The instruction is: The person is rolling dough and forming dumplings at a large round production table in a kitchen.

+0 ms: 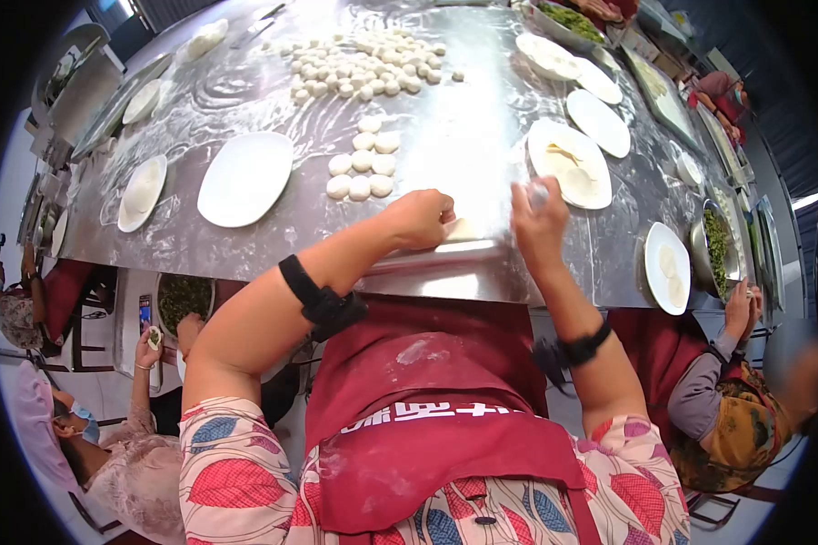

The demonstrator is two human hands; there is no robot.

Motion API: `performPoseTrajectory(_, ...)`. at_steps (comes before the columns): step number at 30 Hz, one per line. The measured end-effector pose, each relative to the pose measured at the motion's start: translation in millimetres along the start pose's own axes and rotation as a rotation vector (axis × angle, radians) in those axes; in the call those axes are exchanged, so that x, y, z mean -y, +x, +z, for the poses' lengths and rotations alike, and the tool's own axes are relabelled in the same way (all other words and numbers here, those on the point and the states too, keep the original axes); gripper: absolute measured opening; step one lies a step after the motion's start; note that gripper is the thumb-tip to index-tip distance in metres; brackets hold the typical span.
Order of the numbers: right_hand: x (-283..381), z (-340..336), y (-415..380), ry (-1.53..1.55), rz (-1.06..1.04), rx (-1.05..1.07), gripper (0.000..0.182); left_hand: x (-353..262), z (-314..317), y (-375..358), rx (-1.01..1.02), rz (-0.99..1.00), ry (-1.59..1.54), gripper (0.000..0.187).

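Observation:
At the table's near edge, my left hand [420, 220] is closed, its fingertips pinching the side of a flat, pale dough wrapper [464, 229]. My right hand [540, 222] is raised just right of the wrapper, fingers wrapped round what looks like a short rolling pin [538, 194]. Only its pale, rounded end shows; the fingers hide the remainder. Beyond my left hand sit several small dough balls [362, 162] in short rows. To the right of my right hand, a white plate [541, 136] bears thin rolled wrappers [570, 168].
A large group of dough pieces [368, 65] lies farther back on the floured metal table [323, 241]. One white plate [245, 179] stands left; others line the right. Co-workers sit at both sides, one near a bowl of chopped greens [716, 241].

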State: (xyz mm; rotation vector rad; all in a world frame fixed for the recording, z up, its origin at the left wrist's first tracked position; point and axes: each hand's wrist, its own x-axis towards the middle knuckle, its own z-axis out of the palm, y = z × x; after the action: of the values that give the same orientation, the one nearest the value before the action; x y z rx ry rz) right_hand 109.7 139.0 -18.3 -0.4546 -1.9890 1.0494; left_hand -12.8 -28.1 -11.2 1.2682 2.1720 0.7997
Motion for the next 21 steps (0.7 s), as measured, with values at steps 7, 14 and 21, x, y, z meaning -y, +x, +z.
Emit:
performPoseTrajectory(7,-4,6,11,-0.064,-0.054,0.003,0.022,-10,-5,16,0.027,0.000,0.073,0.019)
performPoseTrajectory(14,0,-13,-14,-0.010,0.039,0.013,0.019,-4,-8,-5,0.087,-0.005,-0.072,0.019)
performPoseTrajectory(21,-2,13,21,-0.086,-0.066,0.014,0.021,-12,-6,15,0.012,-0.022,0.023,0.023)
